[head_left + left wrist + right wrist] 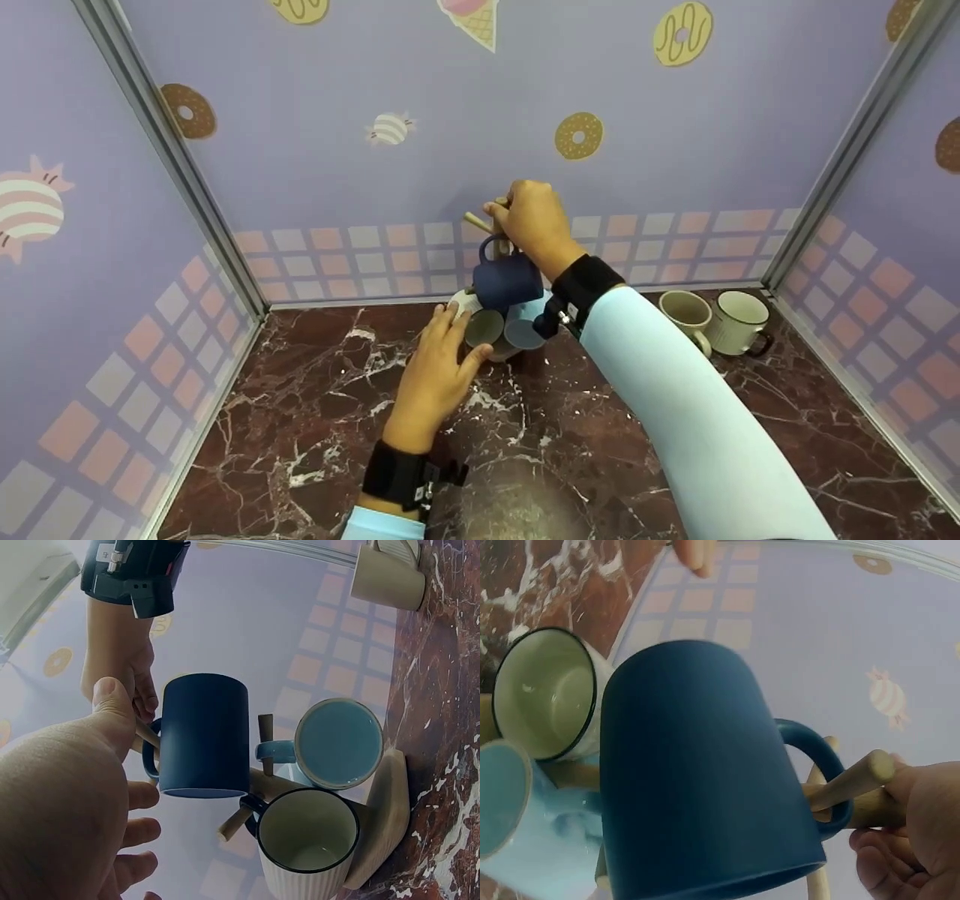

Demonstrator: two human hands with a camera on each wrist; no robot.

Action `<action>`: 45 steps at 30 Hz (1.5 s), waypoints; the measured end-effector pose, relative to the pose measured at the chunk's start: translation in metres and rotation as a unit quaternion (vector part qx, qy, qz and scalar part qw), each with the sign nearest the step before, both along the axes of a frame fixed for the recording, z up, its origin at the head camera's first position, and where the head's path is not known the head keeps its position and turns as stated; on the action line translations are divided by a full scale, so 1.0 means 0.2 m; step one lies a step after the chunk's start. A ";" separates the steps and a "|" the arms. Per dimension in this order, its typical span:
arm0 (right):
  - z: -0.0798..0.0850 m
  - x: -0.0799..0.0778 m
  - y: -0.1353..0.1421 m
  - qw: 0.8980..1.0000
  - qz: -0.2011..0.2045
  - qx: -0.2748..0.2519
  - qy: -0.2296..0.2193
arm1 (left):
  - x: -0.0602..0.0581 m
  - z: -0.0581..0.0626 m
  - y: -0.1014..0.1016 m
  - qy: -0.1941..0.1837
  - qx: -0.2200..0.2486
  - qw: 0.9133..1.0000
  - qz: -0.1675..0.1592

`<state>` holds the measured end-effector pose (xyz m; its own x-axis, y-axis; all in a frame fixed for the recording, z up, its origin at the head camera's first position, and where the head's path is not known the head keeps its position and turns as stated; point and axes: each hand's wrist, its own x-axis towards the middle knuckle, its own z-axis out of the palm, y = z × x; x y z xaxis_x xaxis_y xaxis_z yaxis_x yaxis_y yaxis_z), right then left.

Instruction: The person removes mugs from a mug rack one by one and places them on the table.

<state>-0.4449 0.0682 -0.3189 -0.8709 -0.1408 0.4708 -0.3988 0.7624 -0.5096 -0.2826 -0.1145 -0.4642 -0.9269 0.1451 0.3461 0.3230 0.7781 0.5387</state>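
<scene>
A wooden mug tree (386, 817) stands by the back wall. On one of its upper pegs a dark blue mug (508, 281) hangs by its handle. Lower down hang a light blue mug (339, 744) and a white mug with a dark rim (307, 832). My right hand (534, 221) grips the top of the tree's post, its fingers curled round the wood in the right wrist view. Beside the lower mugs is my left hand (435, 360), fingers spread and relaxed. Nothing is held in it; whether it touches a mug, I cannot tell.
To the right on the dark red marble surface (315, 420) stand a beige mug (684, 311) and a white ribbed mug (739, 322) with a dark handle. Patterned walls (465, 165) close in the back and both sides.
</scene>
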 end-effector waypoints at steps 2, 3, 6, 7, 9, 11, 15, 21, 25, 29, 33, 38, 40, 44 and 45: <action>0.00 0.02 0.02 1.000 0.000 -0.011 -0.008 | 0.00 0.01 0.00 0.007 -0.001 1.000 -0.003; 0.00 0.03 0.03 1.000 -0.002 -0.015 -0.013 | 0.00 0.01 -0.01 0.010 0.000 1.000 -0.004; -0.02 0.07 0.07 1.000 -0.007 -0.016 -0.024 | 0.00 0.02 -0.02 0.014 0.003 1.000 -0.008; -0.03 0.08 0.08 1.000 -0.008 -0.016 -0.026 | 0.00 0.02 -0.03 0.013 0.007 1.000 -0.008; -0.06 0.10 0.12 0.999 -0.004 -0.021 -0.036 | 0.01 0.03 -0.04 0.006 0.012 1.000 -0.006; -0.09 0.12 0.16 0.998 0.010 -0.037 -0.054 | 0.01 0.03 -0.06 -0.001 0.014 1.000 -0.002; -0.15 0.13 0.22 0.991 0.049 -0.068 -0.104 | 0.00 0.06 -0.10 0.001 0.025 1.000 0.019; -0.27 0.16 0.26 0.980 0.115 -0.074 -0.146 | -0.05 0.11 -0.14 0.031 0.067 0.996 0.056; -0.36 0.18 0.26 0.975 0.145 -0.070 -0.156 | -0.13 0.15 -0.14 0.029 0.108 0.992 0.054; -0.43 0.19 0.25 0.970 0.151 -0.081 -0.172 | -0.23 0.17 -0.13 0.003 0.144 0.988 0.050; -0.47 0.19 0.21 0.969 0.148 -0.097 -0.172 | -0.30 0.18 -0.09 -0.046 0.182 0.981 0.051; -0.48 0.19 0.17 0.970 0.140 -0.107 -0.166 | -0.34 0.16 -0.04 -0.082 0.222 0.970 0.053; -0.49 0.18 0.16 0.970 0.140 -0.115 -0.163 | -0.34 0.15 -0.03 -0.087 0.234 0.967 0.054; -0.50 0.19 0.15 0.967 0.139 -0.133 -0.167 | -0.34 0.13 -0.01 -0.088 0.249 0.963 0.062; -0.50 0.19 0.14 0.967 0.138 -0.136 -0.167 | -0.34 0.13 -0.01 -0.087 0.251 0.962 0.064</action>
